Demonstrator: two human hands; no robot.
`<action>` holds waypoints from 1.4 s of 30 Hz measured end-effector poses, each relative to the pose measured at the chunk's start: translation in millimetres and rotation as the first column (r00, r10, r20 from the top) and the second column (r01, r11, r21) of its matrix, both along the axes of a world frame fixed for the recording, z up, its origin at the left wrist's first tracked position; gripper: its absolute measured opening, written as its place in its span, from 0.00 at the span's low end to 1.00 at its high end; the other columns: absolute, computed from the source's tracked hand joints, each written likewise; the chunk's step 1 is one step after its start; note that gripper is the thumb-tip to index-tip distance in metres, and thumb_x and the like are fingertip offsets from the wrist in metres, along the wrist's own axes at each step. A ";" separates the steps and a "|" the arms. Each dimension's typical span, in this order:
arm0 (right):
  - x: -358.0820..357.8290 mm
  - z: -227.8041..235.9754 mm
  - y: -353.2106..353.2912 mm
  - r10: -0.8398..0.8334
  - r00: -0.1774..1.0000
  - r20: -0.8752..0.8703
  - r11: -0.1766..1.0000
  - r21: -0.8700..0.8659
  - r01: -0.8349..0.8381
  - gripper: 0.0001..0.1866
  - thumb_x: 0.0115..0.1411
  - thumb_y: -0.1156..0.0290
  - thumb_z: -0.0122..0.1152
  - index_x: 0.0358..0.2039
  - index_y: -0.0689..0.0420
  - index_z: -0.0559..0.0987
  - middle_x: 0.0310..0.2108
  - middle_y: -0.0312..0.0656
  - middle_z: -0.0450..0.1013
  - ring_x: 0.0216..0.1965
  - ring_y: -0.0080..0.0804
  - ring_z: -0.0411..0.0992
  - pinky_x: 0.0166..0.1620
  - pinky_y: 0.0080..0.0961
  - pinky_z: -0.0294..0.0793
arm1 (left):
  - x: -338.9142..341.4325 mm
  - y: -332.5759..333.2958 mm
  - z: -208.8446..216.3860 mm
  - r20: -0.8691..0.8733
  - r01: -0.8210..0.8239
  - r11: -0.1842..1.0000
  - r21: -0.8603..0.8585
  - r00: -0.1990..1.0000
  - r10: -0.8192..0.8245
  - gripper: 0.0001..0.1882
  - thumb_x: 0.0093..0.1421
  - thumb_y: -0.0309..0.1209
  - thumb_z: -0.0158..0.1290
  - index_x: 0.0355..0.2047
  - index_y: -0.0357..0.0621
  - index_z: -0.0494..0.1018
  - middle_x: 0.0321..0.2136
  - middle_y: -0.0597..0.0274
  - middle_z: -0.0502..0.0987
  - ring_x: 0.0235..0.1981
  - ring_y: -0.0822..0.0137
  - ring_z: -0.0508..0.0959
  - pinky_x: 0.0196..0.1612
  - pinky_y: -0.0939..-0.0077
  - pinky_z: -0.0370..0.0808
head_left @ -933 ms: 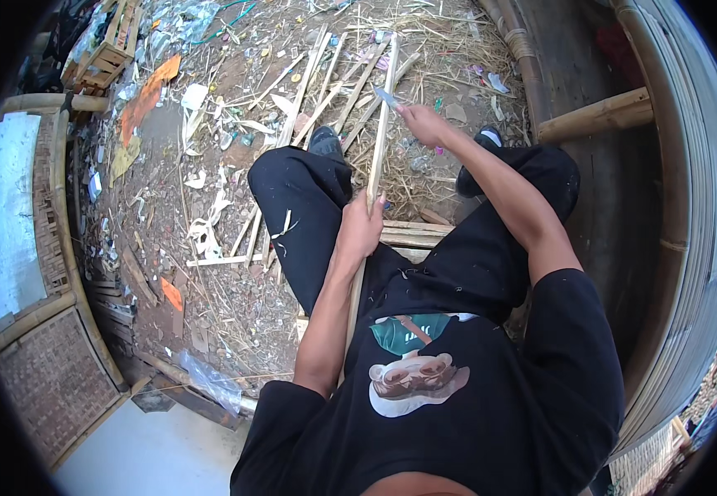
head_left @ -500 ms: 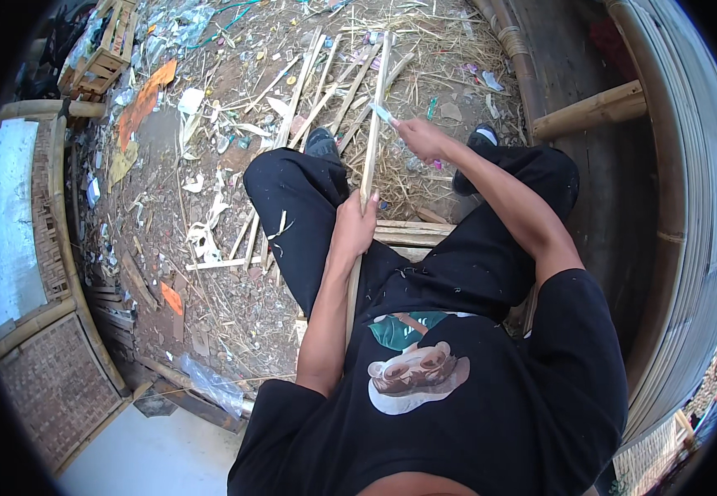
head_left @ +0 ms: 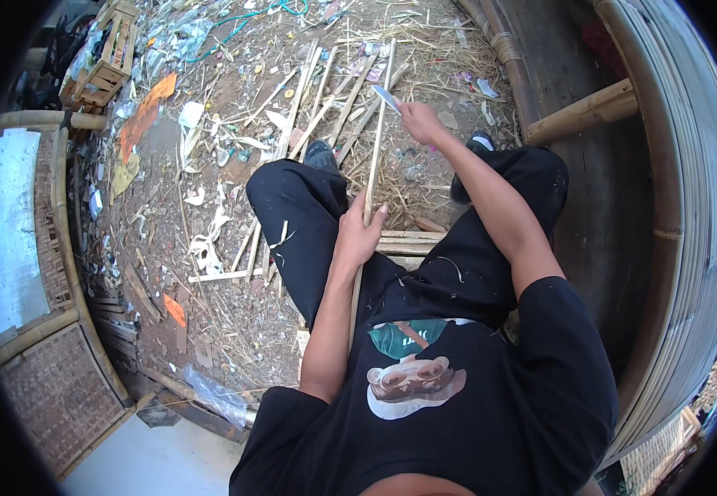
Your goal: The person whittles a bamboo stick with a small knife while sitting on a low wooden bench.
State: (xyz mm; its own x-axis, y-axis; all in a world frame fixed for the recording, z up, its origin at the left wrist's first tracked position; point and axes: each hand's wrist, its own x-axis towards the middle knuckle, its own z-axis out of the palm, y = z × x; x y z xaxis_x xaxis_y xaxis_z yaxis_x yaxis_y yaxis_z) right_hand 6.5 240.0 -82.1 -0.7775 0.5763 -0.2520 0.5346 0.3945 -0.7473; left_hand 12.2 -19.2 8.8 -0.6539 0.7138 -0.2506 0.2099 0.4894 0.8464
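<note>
My left hand (head_left: 359, 237) is wrapped round a long, narrow strip of pale bamboo or wood (head_left: 376, 145), its thumb sticking out to the right. The strip runs from beside my left forearm, between my knees, to a far end above the ground. In my right hand (head_left: 421, 122) is a knife (head_left: 386, 98), gripped by a handle that the fingers hide. Its light blade points up and left and lies across the strip near the far end; whether it touches cannot be made out. Thin shavings (head_left: 451, 266) lie on my black trousers.
Several cut strips (head_left: 299, 101) lie on the littered ground beyond my left foot. A slatted wooden crate (head_left: 109, 62) stands far left. Bamboo poles (head_left: 583, 112) and a dark plank surface border my right side. Woven panels (head_left: 59, 376) stand at left.
My right hand and the knife have moved slightly farther away along the strip, and the blade shows at a different angle. My left thumb has swung out from the strip.
</note>
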 end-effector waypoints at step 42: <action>51.0 33.8 -80.0 0.130 0.991 -0.020 0.775 -0.622 -0.115 0.27 0.68 0.46 0.37 0.20 0.53 0.63 0.13 0.28 0.55 0.12 0.18 0.54 0.13 0.20 0.56 | -18.4 -7.8 5.6 0.609 -0.252 0.967 0.045 0.774 0.174 0.25 0.61 0.22 0.50 0.59 0.41 0.62 0.10 0.76 0.60 0.05 0.83 0.55 0.07 0.85 0.52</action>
